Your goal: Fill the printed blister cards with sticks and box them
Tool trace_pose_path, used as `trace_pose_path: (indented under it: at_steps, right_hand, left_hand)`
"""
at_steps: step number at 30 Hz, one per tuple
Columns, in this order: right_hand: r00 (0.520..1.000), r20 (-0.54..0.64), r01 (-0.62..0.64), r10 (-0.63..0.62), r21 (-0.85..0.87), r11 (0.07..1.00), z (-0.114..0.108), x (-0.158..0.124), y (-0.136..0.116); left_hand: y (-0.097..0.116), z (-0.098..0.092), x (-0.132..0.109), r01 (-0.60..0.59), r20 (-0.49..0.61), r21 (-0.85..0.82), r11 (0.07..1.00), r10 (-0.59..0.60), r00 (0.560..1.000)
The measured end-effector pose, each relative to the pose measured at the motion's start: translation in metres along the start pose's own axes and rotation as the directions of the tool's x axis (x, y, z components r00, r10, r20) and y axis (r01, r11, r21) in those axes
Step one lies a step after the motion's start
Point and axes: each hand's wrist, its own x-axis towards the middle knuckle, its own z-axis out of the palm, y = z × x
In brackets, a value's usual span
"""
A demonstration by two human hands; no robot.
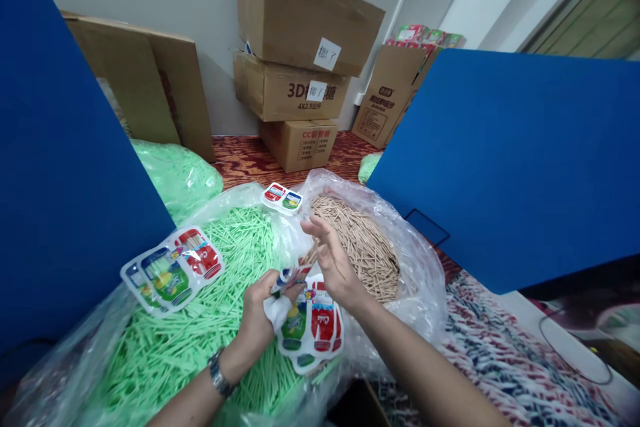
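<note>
We are apparently loading brown sticks (pixel 311 253) into a printed packet (pixel 299 272), our left hand (pixel 260 303) clamping it above flat packs (pixel 320 323), our right hand's (pixel 336 267) fingers spreading beside the sticks, the next move seemingly needing a gentle push.

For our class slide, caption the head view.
Left hand holding a printed packet, right hand nearby, above green sticks and brown sticks.
</note>
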Motion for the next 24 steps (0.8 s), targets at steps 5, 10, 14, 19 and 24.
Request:
trace_pose_path:
  at_steps: [5,10,14,19,24]
  right_hand:
    - [0.966,0.191,0.210,-0.172,-0.201,0.957,0.002,0.004,0.002]
    - [0.941,0.282,0.258,-0.189,-0.229,0.939,0.006,0.007,-0.001]
    - [0.921,0.344,0.263,-0.184,-0.198,0.944,0.008,0.012,-0.012]
    - [0.821,0.475,0.470,-0.316,-0.249,0.847,0.023,0.016,-0.025]
    - [0.710,0.566,0.675,-0.419,-0.381,0.632,0.039,0.007,-0.032]
  left_hand:
    - [-0.009,-0.006,-0.005,-0.014,0.036,-0.010,1.000,0.014,0.999]
    - [-0.011,-0.021,-0.017,0.023,0.045,-0.010,1.000,-0.023,0.999]
    - [-0.008,-0.039,-0.031,0.040,-0.021,0.018,0.999,-0.039,0.999]
    - [0.002,-0.053,-0.046,-0.037,0.009,0.164,0.986,0.036,0.999]
    - [0.009,-0.063,-0.056,-0.004,0.126,0.213,0.977,-0.024,0.992]
